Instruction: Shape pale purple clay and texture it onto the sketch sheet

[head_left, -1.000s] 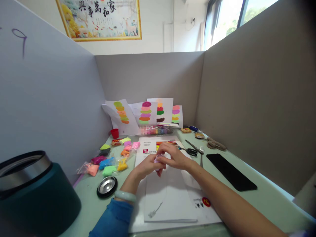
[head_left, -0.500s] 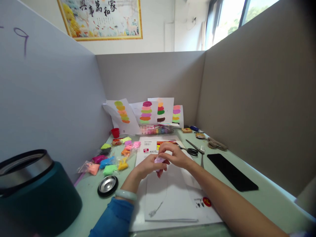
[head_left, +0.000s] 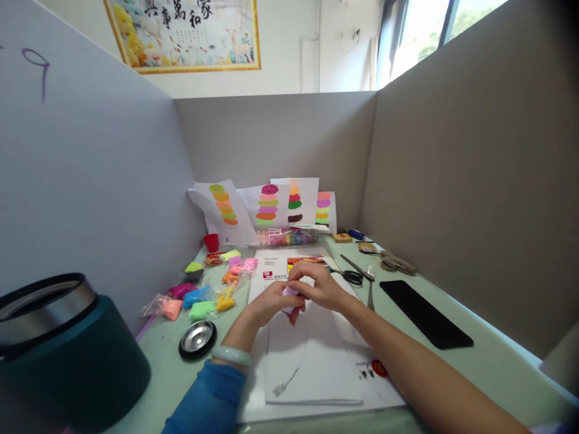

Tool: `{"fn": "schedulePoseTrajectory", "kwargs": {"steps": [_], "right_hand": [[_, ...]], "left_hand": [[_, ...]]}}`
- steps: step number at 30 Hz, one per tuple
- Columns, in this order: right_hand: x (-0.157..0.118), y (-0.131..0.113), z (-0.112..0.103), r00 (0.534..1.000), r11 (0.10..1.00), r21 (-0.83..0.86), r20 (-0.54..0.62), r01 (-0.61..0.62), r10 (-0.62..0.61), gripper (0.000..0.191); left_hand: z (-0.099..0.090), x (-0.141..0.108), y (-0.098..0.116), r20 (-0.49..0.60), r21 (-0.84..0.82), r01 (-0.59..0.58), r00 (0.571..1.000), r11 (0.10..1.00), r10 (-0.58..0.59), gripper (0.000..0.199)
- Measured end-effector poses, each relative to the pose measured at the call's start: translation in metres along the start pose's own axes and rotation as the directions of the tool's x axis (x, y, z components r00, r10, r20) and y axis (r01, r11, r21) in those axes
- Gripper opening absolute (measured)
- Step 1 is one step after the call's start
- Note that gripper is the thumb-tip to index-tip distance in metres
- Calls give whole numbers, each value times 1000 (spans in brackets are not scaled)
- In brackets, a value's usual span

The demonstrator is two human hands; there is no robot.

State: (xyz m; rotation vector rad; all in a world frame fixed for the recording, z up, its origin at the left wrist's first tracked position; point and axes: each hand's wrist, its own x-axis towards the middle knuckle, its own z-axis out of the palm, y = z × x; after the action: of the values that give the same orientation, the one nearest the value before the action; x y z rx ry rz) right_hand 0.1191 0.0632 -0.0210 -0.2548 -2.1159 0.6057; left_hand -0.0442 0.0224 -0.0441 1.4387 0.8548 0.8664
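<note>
Over the white paper (head_left: 316,367), both hands meet around a small pale lilac lump (head_left: 289,293), which looks like modelling clay. My left hand (head_left: 270,303) is closed with the lump between its thumb and fingers. From above and the right, my right hand (head_left: 316,286) pinches the same lump, its thumb and fingertips pressed to it. Fingers cover much of the lump, so its full shape is hidden. A grey pencil-like sketch of a stem marks the paper's lower left. To the left lie several coloured clay packets, among them a green one (head_left: 202,310) and a yellow one (head_left: 225,299).
A large teal flask (head_left: 76,367) stands at the near left, its round lid (head_left: 198,340) beside it. Scissors (head_left: 350,276), a fork (head_left: 371,286) and a black phone-like slab (head_left: 425,313) lie on the right. Painted sheets (head_left: 269,205) lean at the back; grey partitions enclose the table.
Both hands have shifted very slightly while keeping hold of the lilac lump. The objects on the table stay where they were.
</note>
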Motion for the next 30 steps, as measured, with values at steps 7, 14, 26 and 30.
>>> {"fn": "schedulePoseTrajectory", "kwargs": {"steps": [7,14,26,30], "right_hand": [[0,7,8,970,983,133,-188,-128,152,19],[3,10,10,880,838,418,-159,-351,448,27],[2,20,5,892,850,398,-143,-344,428,25],[1,17,7,892,877,366,-205,-312,403,23]], "left_hand": [[5,-1,3,44,-44,27,999,999,-25,16],[6,-1,4,11,-91,-18,1000,996,19,30],[6,-4,14,-203,-203,-219,963,955,178,30],[6,-5,14,-135,-200,-178,979,964,153,31]]}}
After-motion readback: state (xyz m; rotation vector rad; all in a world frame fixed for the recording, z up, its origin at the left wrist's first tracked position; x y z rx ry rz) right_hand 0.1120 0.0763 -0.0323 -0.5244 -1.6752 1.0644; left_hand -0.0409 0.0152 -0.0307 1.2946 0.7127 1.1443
